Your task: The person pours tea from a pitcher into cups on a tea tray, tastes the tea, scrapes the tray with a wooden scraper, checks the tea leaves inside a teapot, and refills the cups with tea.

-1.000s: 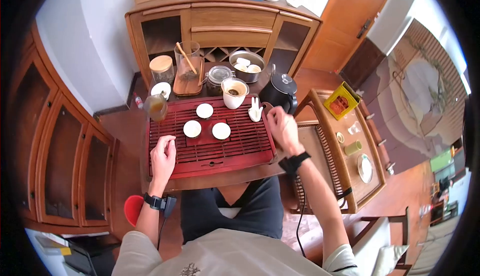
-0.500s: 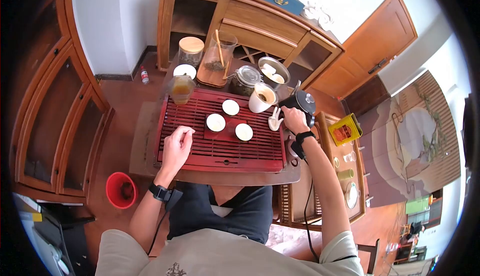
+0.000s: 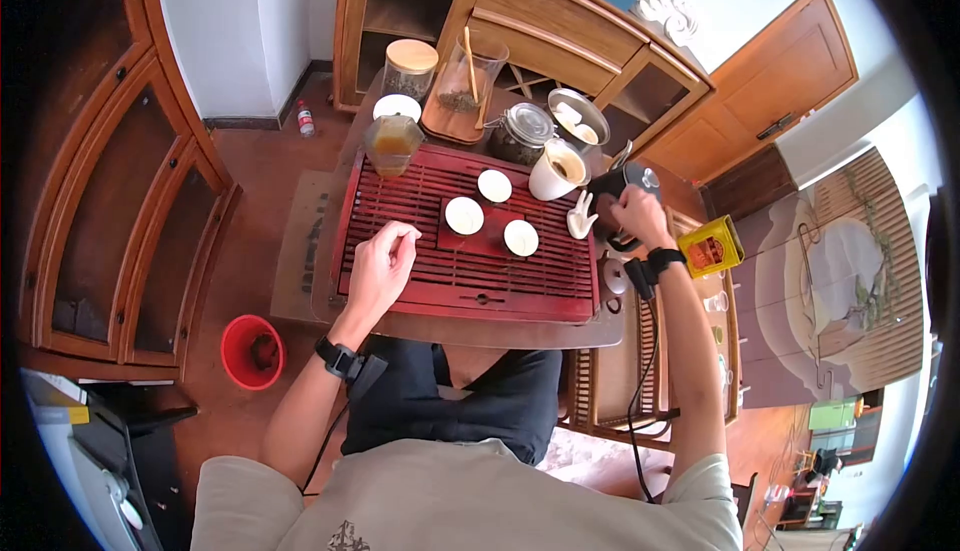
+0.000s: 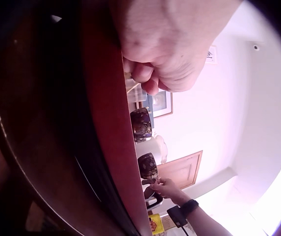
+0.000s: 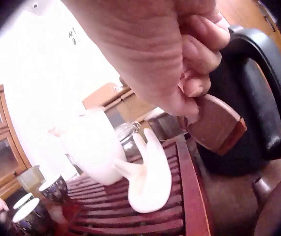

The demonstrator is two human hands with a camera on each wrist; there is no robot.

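Note:
My right hand point(image 3: 642, 217) pinches a small curved brown piece point(image 5: 215, 124) between thumb and fingers, beside the black kettle point(image 5: 239, 98). Just left of it, a white hand-shaped figurine point(image 3: 581, 219) stands on the red slatted tray point(image 3: 480, 301). My left hand point(image 3: 382, 269) is over the tray's front left part, fingers loosely curled, with nothing visible in it. Three small cups point(image 3: 464, 215) point(image 3: 494, 186) point(image 3: 521, 238) stand mid-tray, pale inside and dark patterned outside. A white vessel with a filter point(image 3: 556, 171) is at the back right; a glass pitcher of amber liquid point(image 3: 393, 143) is at the back left.
Behind the tray are a wooden-lidded jar point(image 3: 410, 66), a clamp-lid jar point(image 3: 522, 134) and a metal pot point(image 3: 580, 119). A brown teapot point(image 3: 616, 277) stands right of the tray. A yellow tin point(image 3: 712, 249) sits on the side stand; a red bucket point(image 3: 253, 353) is on the floor.
The head view has turned, shifting the tray rightward and up. My right hand has moved from beside the tray's right edge to beside the kettle. My left hand stays over the tray's left part.

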